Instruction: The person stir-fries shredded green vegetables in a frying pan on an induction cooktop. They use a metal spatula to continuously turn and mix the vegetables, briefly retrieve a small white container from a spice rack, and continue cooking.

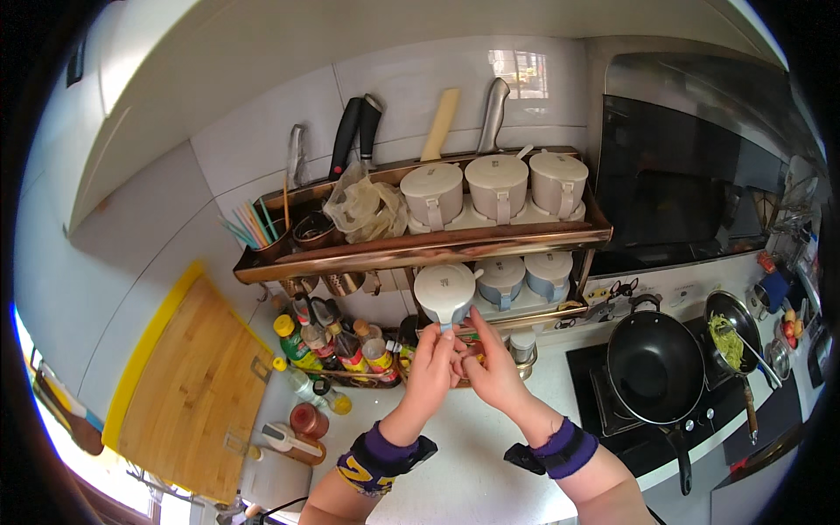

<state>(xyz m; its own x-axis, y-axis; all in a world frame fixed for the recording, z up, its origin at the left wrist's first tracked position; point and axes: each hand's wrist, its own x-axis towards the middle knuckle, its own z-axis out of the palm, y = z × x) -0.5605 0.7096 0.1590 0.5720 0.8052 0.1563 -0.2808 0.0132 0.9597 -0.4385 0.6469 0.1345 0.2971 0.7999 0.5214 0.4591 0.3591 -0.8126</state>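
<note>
A blue seasoning jar with a white lid (445,289) stands at the left of the rack's lower shelf, pulled a little forward of two similar jars (501,279). The fingers of my left hand (430,364) are at its front handle; whether they grip it or only touch it I cannot tell. My right hand (492,367) is close beside, its index finger raised to the jar's lower right side and its other fingers curled near my left fingertips. A small white spoon handle sticks out at the jar's right.
Three lidded jars (497,190), straws and knives fill the copper-coloured rack (420,248) above. Sauce bottles (351,348) stand below left, beside a bamboo cutting board (190,387). On the right are a black wok (655,367) on the hob and a pan with shredded green food (725,341).
</note>
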